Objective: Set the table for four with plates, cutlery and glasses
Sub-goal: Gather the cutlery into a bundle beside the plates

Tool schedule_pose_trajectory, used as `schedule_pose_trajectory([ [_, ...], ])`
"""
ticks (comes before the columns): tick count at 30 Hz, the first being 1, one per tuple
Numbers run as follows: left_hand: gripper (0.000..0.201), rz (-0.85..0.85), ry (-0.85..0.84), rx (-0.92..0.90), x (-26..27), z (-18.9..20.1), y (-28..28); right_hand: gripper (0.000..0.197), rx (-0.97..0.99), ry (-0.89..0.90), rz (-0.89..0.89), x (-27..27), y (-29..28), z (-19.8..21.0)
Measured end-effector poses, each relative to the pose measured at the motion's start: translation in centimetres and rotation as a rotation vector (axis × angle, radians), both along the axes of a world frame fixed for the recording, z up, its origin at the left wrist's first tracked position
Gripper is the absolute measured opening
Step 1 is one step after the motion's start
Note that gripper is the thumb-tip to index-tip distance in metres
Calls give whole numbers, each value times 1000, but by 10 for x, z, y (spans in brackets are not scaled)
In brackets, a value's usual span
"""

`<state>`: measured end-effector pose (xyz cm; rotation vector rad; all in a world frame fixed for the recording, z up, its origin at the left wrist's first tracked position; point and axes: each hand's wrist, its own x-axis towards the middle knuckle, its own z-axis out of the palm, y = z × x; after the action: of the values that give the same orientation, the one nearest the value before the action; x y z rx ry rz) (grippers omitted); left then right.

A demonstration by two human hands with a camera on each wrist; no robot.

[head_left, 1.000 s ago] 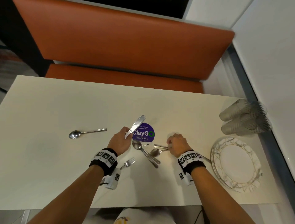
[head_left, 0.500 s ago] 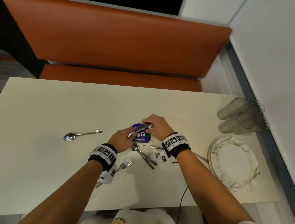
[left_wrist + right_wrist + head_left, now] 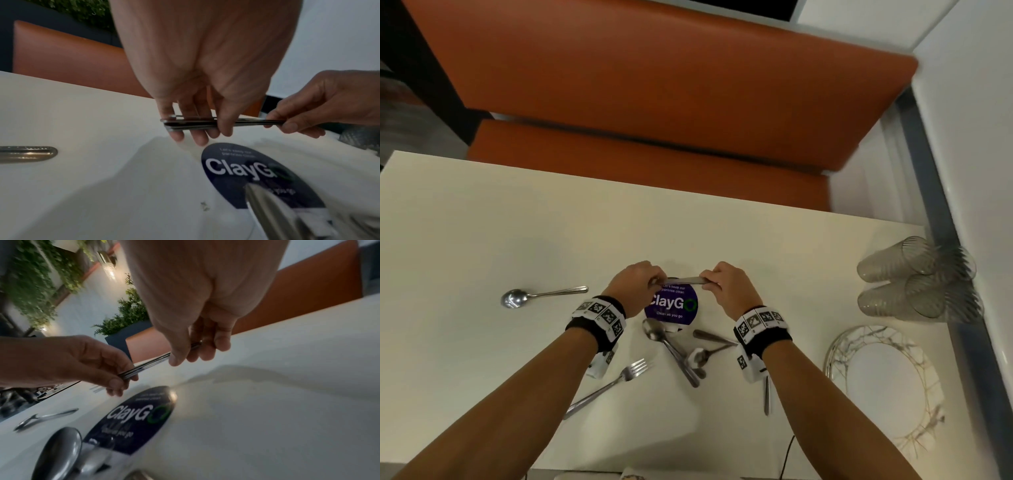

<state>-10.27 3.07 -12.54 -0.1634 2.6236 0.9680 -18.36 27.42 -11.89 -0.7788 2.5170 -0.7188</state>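
Observation:
Both of my hands hold a thin bundle of knives (image 3: 685, 280) level over the purple ClayGo sticker (image 3: 671, 305). My left hand (image 3: 654, 282) pinches its left end and my right hand (image 3: 709, 282) pinches its right end. The left wrist view shows the stacked blades (image 3: 246, 122) edge on between my left fingers (image 3: 197, 129) and the right hand (image 3: 287, 125). In the right wrist view the knives (image 3: 152, 365) run from my right hand (image 3: 191, 352) to the left hand (image 3: 121, 379). Spoons (image 3: 674, 349) lie crossed below the sticker, and a fork (image 3: 613, 383) lies under my left forearm.
A lone spoon (image 3: 541, 295) lies at the left of the white table (image 3: 482, 240). Stacked marbled plates (image 3: 883, 383) and several plastic glasses (image 3: 914, 284) on their sides sit at the right by the wall. An orange bench (image 3: 654, 85) runs along the far edge.
My right hand left the cutlery pile and took the free end of the knives. My left hand turned the knives from pointing up to lying level over the sticker.

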Motion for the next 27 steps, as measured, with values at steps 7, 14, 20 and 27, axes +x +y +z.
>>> schedule_pose_trajectory([
  [7,17,8,157,-200,-6,-18,9,24,90,29,-95,9,-1,-24],
  [14,25,127,140,-188,3,-20,-2,19,79,116,-99,12,1,-25],
  [20,15,186,141,-54,5,-22,-7,17,24,88,-147,15,-2,-26],
  [27,21,233,162,-61,6,-26,-6,14,10,66,-146,14,-5,-26],
])
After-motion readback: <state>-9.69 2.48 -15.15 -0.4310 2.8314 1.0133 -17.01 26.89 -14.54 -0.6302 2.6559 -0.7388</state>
